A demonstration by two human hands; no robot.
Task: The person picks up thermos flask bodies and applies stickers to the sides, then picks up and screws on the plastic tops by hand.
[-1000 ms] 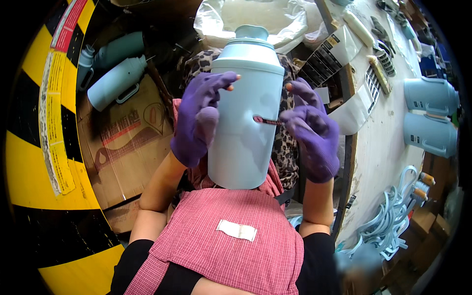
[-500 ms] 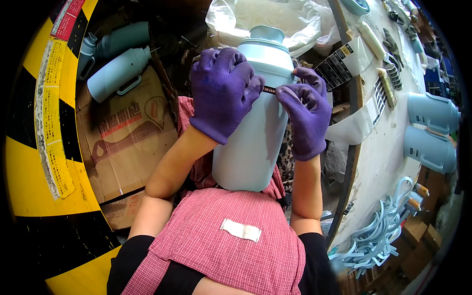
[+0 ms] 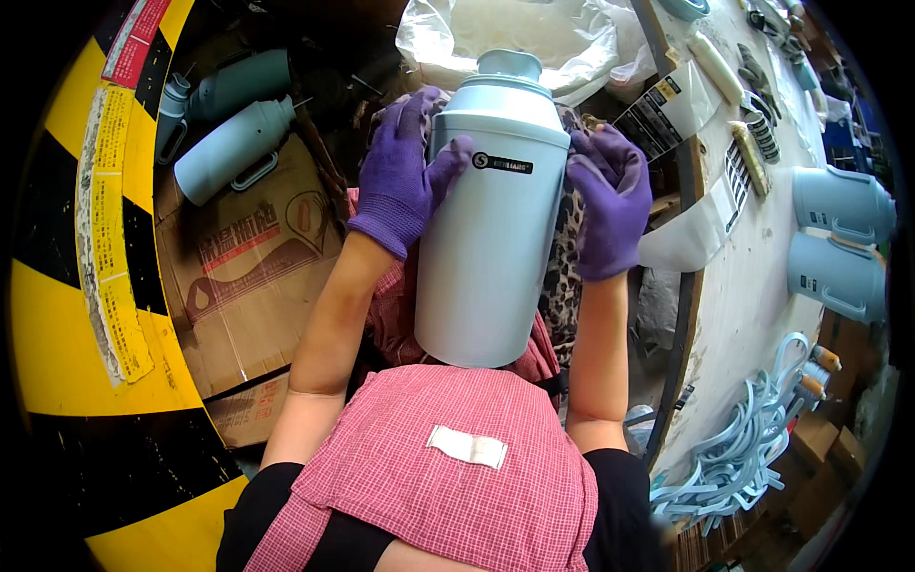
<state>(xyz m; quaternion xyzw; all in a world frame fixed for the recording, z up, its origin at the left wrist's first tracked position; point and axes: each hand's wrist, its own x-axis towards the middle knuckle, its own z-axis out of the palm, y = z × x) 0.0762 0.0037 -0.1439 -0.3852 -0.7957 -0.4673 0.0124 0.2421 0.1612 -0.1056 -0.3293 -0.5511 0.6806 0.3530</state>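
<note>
A pale blue vacuum flask lies along my lap with its open neck pointing away from me. Its front bears a small black label just below the shoulder. My left hand, in a purple glove, grips the flask's upper left side, its thumb on the front beside the label. At the upper right side is my right hand, also gloved in purple. Its fingers are curled in, close against the flask's edge; what they hold, if anything, is hidden.
A label sheet hangs over the edge of the worktable on the right. Pale blue handles lie heaped there, near two flask bodies. Left are a cardboard box and another flask. A plastic-lined container stands ahead.
Both hands have moved apart from the front of the flask to its sides. The black label, mostly covered by the fingers before, now shows whole.
</note>
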